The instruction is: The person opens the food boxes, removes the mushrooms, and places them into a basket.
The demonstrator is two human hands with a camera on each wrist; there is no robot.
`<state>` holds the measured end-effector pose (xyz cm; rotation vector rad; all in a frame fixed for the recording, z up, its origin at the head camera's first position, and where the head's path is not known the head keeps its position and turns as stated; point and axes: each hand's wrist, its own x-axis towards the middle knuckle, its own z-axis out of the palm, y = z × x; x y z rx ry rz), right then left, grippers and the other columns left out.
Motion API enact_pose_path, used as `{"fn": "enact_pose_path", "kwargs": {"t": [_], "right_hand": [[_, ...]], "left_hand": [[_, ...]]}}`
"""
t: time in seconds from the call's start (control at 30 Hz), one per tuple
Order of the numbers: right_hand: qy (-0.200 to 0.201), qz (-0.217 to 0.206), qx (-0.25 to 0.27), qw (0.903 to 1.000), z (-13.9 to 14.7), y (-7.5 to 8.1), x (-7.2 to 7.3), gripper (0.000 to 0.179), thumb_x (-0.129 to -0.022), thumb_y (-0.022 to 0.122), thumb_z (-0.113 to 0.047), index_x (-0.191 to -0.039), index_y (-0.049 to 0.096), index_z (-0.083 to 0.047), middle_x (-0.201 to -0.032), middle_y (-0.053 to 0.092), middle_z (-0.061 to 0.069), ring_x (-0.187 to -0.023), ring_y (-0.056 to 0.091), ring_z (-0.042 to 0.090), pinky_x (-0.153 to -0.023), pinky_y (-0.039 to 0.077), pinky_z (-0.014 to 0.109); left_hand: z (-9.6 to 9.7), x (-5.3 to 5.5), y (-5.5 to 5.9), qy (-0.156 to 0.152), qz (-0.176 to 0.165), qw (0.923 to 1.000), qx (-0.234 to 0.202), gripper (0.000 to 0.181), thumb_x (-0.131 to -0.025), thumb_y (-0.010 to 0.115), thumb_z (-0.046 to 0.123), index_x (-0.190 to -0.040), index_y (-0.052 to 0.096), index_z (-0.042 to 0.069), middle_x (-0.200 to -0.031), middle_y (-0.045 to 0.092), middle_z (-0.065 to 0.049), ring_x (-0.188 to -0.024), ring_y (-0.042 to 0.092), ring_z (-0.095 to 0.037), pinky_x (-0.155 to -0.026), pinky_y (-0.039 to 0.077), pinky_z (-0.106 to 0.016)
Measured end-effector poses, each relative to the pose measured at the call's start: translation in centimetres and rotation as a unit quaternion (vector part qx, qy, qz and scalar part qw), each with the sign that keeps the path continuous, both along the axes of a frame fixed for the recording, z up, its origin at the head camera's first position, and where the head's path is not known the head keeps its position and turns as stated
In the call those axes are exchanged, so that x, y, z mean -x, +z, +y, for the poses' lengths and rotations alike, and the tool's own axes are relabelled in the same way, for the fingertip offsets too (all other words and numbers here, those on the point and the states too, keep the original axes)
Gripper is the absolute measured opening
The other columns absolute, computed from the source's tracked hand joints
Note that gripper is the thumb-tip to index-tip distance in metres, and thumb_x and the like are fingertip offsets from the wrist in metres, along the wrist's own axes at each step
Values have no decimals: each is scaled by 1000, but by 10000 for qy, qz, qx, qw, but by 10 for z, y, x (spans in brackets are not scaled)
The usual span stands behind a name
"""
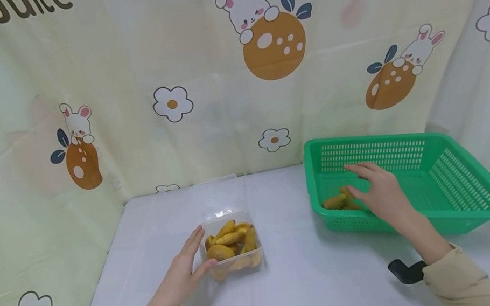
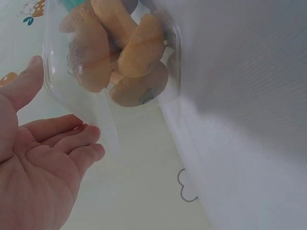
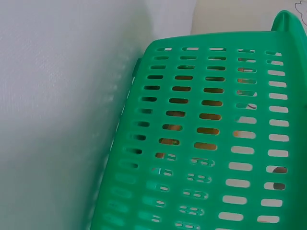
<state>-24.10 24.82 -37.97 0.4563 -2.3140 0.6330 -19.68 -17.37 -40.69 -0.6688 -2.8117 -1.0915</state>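
A clear plastic box (image 1: 240, 263) full of small yellow banana-shaped fruits (image 1: 229, 238) and a rounder one (image 1: 220, 252) stands left of centre. My left hand (image 1: 182, 278) lies along its left side, fingers extended and thumb at the near corner. In the left wrist view the fingertips are right at the box wall (image 2: 57, 84). Over the near left part of a green basket (image 1: 429, 191) hovers my right hand (image 1: 384, 196), thumb and fingers spread with nothing between them. Just below are a few yellow fruits (image 1: 335, 202), partly hidden by that hand. Only the basket's slotted side (image 3: 216, 40) shows in the right wrist view.
The box's transparent lid (image 1: 218, 198) is folded back behind it. White cloth (image 1: 293, 286) covers the table, and a curtain with rabbits and flowers (image 1: 220, 124) hangs at the back edge. Black wrist mounts (image 1: 406, 272) stick out beside both forearms.
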Motion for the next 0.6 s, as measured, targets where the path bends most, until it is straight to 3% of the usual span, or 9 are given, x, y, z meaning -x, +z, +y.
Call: {"fn": "enact_pose_path", "kwargs": {"t": [0.3,0.6], "right_hand": [[260,203,212,9992,-8,0,-1,42,-72,76,2,-112,64,0,-102,62,15,-84,60,30,-64,53,43],[1187,298,491,9913,-62,8,-3,38,-70,78,1,-106,67,0,-101,64,11,-87,63,26,-68,55,36]], "left_hand": [[0,0,-1,5,-16,10000,7,72,-89,61,24,-144,22,-3,-150,17,-17,-134,20,-34,-107,22,-47],[0,-1,0,16,-47,10000,-61,72,-89,62,21,-144,23,-3,-150,18,-17,-135,19,-34,-107,21,-47]]}}
